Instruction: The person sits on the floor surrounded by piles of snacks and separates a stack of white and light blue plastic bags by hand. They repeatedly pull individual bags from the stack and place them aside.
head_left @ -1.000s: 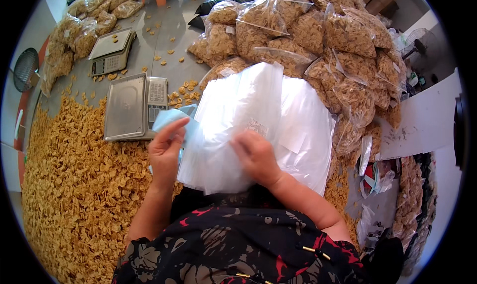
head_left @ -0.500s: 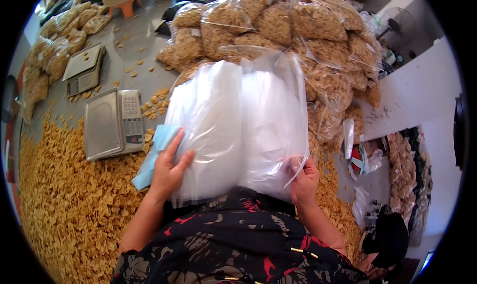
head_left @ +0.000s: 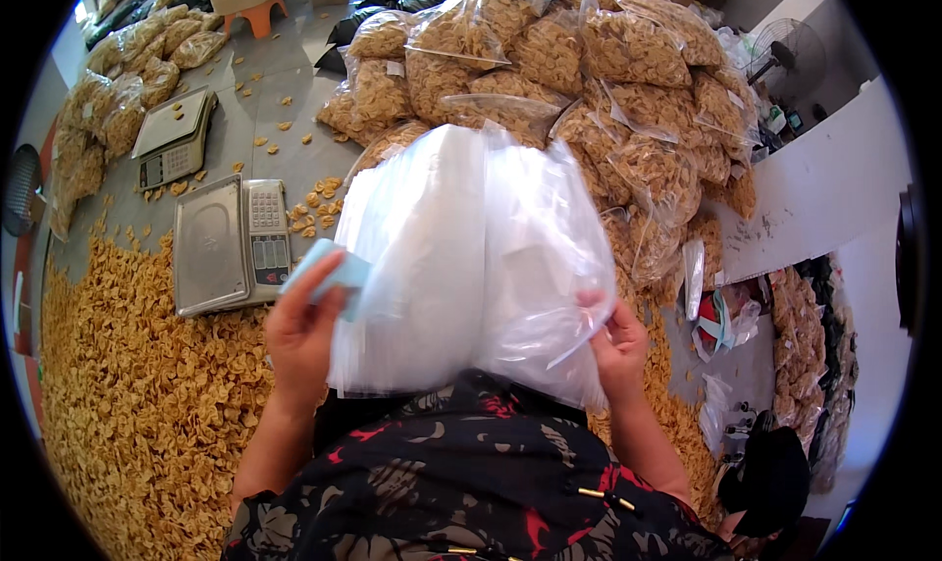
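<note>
A stack of clear plastic bags [head_left: 412, 257] lies open like a book on my lap, its right half [head_left: 540, 247] showing crinkled film. My left hand [head_left: 304, 316] is closed on a light blue sheet [head_left: 324, 262] at the stack's left edge; whether it is paper or cloth I cannot tell. My right hand [head_left: 613, 335] pinches the right edge of the top bags, its fingertips partly seen through the film. Dried yellow slices [head_left: 147, 384] lie heaped thickly to my left, beside a steel-topped scale [head_left: 206, 247].
Full bags of slices [head_left: 540, 51] are piled ahead, more [head_left: 137, 100] at the back left. A second scale [head_left: 167, 129], an orange stool [head_left: 253, 17], a fan [head_left: 780, 51] and a white board [head_left: 785, 198] stand around. Someone in black [head_left: 770, 473] is low at the right.
My right hand has moved from the stack's middle out to its right edge, spreading the bags. My left hand and the blue sheet sit slightly lower than a second ago. The view has shifted.
</note>
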`<state>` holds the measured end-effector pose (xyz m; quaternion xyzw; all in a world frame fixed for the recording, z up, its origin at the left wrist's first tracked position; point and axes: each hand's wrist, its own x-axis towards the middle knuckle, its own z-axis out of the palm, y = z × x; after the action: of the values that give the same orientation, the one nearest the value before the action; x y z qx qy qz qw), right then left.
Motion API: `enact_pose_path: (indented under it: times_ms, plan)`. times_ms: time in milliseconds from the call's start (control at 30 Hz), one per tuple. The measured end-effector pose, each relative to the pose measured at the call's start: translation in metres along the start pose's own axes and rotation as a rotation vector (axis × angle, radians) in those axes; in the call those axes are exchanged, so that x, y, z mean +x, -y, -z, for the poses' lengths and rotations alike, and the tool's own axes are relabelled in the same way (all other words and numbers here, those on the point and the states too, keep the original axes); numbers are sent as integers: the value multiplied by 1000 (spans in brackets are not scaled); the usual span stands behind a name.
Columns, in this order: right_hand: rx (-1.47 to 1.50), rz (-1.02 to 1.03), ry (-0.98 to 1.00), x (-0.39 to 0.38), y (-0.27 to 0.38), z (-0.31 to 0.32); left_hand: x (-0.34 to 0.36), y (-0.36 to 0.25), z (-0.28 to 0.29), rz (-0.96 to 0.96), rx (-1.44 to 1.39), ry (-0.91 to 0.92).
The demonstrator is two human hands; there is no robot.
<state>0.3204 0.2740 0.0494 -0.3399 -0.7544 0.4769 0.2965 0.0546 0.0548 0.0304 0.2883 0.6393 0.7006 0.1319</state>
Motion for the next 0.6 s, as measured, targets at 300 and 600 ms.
enact_pose_path:
  times_ms: [300,600]
  plan:
    - [97,556,560,46,119,-90,-5,-50,25,185,-452,177]
    - [172,428,788,64,117,-157,-14,-27,28,57,-104,263]
